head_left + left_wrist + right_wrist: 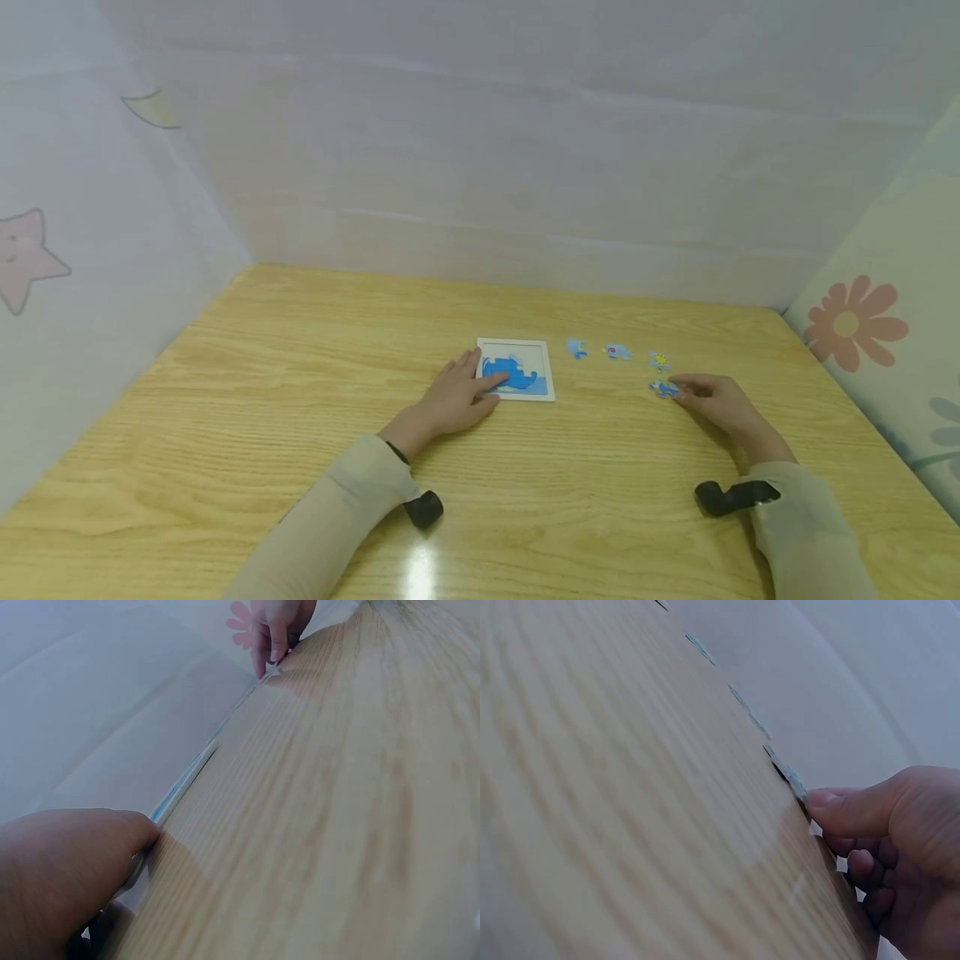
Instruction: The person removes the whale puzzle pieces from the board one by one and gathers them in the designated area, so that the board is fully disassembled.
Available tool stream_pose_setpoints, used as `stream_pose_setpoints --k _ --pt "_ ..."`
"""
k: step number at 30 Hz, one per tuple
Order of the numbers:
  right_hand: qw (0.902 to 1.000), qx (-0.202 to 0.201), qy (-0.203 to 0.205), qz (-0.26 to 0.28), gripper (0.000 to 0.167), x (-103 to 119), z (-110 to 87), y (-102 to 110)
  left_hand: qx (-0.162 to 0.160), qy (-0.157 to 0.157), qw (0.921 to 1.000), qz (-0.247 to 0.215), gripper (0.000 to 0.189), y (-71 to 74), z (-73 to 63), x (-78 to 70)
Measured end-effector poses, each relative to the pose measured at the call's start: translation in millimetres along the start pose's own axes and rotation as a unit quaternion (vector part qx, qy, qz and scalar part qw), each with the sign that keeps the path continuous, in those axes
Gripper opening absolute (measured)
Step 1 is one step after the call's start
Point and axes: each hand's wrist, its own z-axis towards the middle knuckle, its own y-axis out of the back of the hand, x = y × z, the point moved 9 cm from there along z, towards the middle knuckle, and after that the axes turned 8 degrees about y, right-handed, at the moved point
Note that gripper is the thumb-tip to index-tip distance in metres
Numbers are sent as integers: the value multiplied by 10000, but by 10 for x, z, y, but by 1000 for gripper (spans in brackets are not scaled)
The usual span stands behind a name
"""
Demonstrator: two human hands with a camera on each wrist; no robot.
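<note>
A square puzzle tray (550, 379) with a white rim lies on the table, partly filled with a blue picture. My left hand (452, 400) rests over its left side, fingers extended, one reaching onto the blue part. From the left wrist view, the thumb sits right at the tray's near edge. Off to the right, my right hand (716, 402) pinches a small blue puzzle piece (663, 388) between thumb and fingers. The right wrist view shows this piece (789, 774) at the thumb tip, tilted and close over the tabletop.
Loose puzzle pieces lie right of the tray: a blue one (576, 348), one with a pink mark (618, 352) and one with a yellow flower (659, 360). The wooden table (585, 500) meets pale printed walls (510, 167) at the back and sides.
</note>
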Motion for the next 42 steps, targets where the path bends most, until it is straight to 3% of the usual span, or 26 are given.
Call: stream_pose_setpoints --k 19,31,42 --pt "9997 -123 59 -184 40 -24 27 13 39 15 10000 46 43 15 -16 -17" --pt "9970 -130 -341 689 49 -22 11 17 18 -5 10000 76 44 12 -17 -9" --pt "9948 -169 -114 998 53 225 128 42 -61 -36 10000 30 44 2 -1 19"
